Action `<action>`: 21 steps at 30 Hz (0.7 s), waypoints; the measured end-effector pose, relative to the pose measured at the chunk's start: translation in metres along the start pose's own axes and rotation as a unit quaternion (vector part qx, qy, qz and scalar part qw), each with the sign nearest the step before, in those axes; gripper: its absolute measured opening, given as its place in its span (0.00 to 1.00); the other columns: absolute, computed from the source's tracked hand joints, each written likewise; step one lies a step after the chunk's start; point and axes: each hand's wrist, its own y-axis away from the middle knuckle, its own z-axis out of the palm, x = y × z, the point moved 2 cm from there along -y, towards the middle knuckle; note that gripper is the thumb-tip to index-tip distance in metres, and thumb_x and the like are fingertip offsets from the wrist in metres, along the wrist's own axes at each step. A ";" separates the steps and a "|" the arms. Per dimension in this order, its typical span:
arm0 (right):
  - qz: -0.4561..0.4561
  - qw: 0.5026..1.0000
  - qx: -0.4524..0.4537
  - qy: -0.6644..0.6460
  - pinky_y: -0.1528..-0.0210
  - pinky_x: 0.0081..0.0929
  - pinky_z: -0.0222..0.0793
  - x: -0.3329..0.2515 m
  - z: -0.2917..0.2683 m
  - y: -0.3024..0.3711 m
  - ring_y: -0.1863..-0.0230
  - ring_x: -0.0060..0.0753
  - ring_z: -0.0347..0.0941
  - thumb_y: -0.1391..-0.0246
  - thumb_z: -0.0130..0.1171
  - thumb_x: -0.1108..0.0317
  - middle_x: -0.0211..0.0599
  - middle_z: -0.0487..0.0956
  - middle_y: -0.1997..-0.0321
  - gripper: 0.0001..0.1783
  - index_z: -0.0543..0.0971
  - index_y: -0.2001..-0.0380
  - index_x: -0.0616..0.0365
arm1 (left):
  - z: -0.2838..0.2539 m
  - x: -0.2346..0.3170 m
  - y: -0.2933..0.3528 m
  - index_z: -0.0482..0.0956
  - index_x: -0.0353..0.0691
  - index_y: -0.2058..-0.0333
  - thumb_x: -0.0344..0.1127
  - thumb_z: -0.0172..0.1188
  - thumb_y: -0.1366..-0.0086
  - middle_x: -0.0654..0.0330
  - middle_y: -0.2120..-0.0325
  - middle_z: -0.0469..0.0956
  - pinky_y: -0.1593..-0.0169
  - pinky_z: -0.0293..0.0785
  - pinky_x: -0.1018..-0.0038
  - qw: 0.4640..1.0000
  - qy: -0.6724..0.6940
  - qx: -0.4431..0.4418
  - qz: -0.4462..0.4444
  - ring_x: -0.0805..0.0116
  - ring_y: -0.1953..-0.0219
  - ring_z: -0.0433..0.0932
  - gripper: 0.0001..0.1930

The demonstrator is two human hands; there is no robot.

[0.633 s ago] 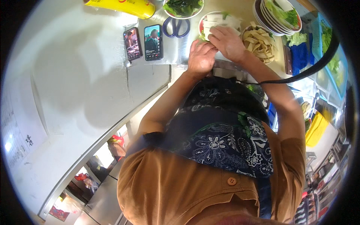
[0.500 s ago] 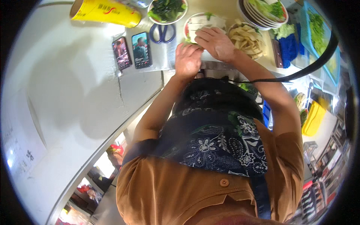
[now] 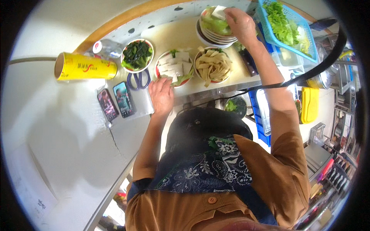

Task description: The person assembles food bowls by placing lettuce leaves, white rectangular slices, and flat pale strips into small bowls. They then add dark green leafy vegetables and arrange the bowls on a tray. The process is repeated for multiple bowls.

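"Three bowls (image 3: 135,71), in a row: dark greens (image 3: 137,54), white slices (image 3: 171,71), beige strips (image 3: 213,66). One stack (image 3: 217,39) of bowls, beyond the strips, topped with pale leaf (image 3: 216,26)."

"Next entry?"

"Right hand (image 3: 242,25): over the stack, fingers bunched at the edge of a single slice (image 3: 219,12) on the leaf; pinching or merely touching, cannot be told. Left hand (image 3: 161,94): fingers extended, by the near rim of the white slices' bowl; contact uncertain."

"Possible faults?"

"Three, in my judgement. Stack: tall, might tip if nudged by the wrist. Single slice: might slide off, if released too near the rim. Scissors (image 3: 138,79), blue-handled, just beside the left hand: might be knocked by a sideways sweep."

"Edges and room?"

"Counter edge (image 3: 231,87): close in front of strips and slices. Basket (image 3: 271,34), light blue: right of the right hand, limiting that side. Phones (image 3: 122,99), two: left of the scissors. Strap (image 3: 300,79), black: crosses before the right forearm (image 3: 269,63); could snag. Widest gap: between dark greens and stack."
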 end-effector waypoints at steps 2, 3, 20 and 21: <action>0.105 0.994 -0.031 -0.008 0.60 0.35 0.72 0.016 -0.003 -0.006 0.62 0.45 0.76 0.48 0.57 0.68 0.41 0.80 0.62 0.13 0.78 0.58 0.51 | 0.000 0.002 -0.006 0.78 0.40 0.59 0.27 0.61 0.50 0.55 0.56 0.74 0.44 0.60 0.58 1.000 -0.004 -0.001 -0.006 0.54 0.50 0.69 0.16; 0.094 0.993 -0.063 0.028 0.58 0.35 0.72 0.022 -0.002 -0.009 0.61 0.45 0.76 0.49 0.59 0.66 0.40 0.80 0.61 0.13 0.77 0.58 0.50 | 0.000 0.002 -0.008 0.78 0.40 0.59 0.27 0.61 0.50 0.55 0.56 0.74 0.44 0.60 0.58 1.000 -0.002 -0.003 -0.008 0.54 0.50 0.69 0.16; -0.095 0.942 -0.123 0.298 0.57 0.48 0.71 0.083 0.060 -0.046 0.55 0.56 0.72 0.50 0.61 0.57 0.48 0.75 0.55 0.23 0.71 0.52 0.54 | 0.006 0.001 -0.004 0.78 0.42 0.60 0.30 0.64 0.53 0.58 0.59 0.74 0.48 0.61 0.60 0.999 0.021 0.029 -0.018 0.56 0.51 0.69 0.18; -0.084 0.951 -0.111 0.278 0.57 0.50 0.70 0.080 0.059 -0.046 0.54 0.57 0.71 0.51 0.63 0.58 0.48 0.74 0.54 0.23 0.71 0.54 0.54 | 0.005 0.002 -0.004 0.78 0.42 0.60 0.30 0.64 0.53 0.58 0.59 0.74 0.48 0.61 0.60 0.999 0.024 0.027 -0.021 0.56 0.51 0.70 0.18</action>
